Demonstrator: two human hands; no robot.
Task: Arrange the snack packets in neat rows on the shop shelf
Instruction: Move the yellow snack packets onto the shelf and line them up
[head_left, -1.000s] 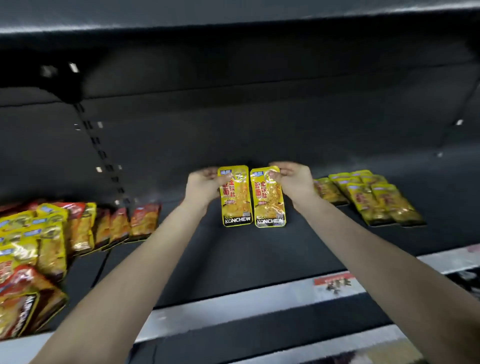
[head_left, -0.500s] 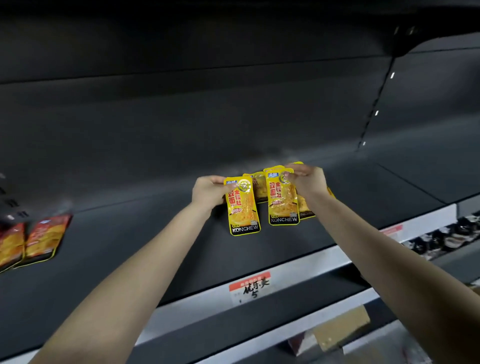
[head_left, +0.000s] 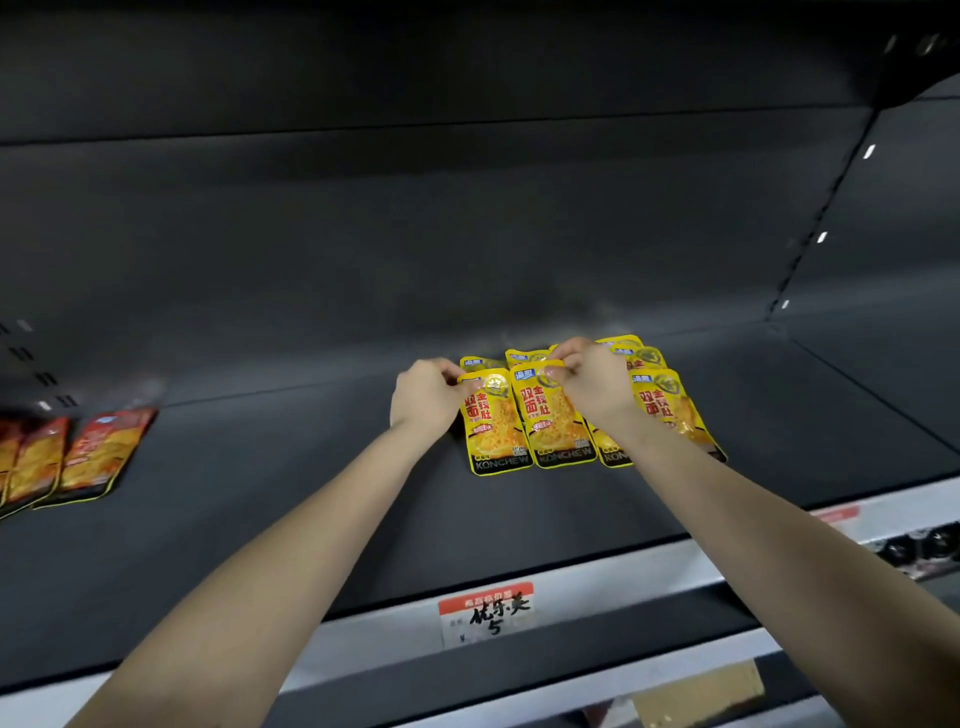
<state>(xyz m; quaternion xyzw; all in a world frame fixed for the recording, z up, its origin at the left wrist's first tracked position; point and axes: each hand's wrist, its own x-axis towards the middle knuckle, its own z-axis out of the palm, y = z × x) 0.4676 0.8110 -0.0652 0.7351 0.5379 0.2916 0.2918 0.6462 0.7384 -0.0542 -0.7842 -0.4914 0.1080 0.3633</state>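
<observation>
Far left on the shelf (head_left: 311, 493), the red packets (head_left: 104, 452) lie fanned by the left edge. A second ago they filled more of the view, so my head has swung right. My left hand (head_left: 426, 400) pinches the top left corner of the first yellow packet (head_left: 496, 423), fingers curled on it. A second ago I held this one and the second yellow packet (head_left: 550, 415) side by side over the bare middle of the shelf, well apart from the other yellow packets (head_left: 670, 410). Half a second ago they were closing in. Now both look laid down, bottoms toward the front edge, at the left end of that group. My right forearm hides the seam with the next packet, so I cannot tell if they touch or overlap. My right hand (head_left: 592, 387) pinches the top edge of the second packet, thumb and fingers bunched on it. More yellow tops (head_left: 524, 357) peek out behind, toward the back edge, so a rear row exists. A price tag (head_left: 488, 613) sits on the front rail below. My read: the front row grows by two. What is left is letting go and squaring the bottoms, since the first packet looks slightly nearer the front edge than the second.
</observation>
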